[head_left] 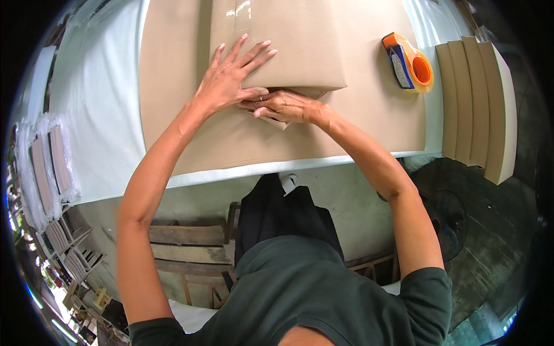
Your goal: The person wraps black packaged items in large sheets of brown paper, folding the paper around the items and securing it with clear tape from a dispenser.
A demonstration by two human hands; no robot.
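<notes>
A parcel wrapped in brown paper (288,46) lies on the table, a strip of clear tape (238,10) shining on its top. My left hand (231,75) rests flat on the parcel's near left part, fingers spread. At the parcel's near end, my right hand (285,105) is bent in against the folded paper, fingers together beside my left thumb. A pointed paper flap (280,123) sticks out beneath it. What the right fingers press on or hold is partly hidden. A ring shows near where the hands meet.
A large brown sheet (381,130) lies under the parcel on a pale cloth (109,104). An orange tape dispenser (411,63) sits to the right. Stacked brown boards or boxes (476,104) line the right edge. A wooden bench (187,234) stands below, and a fan (447,222) is at lower right.
</notes>
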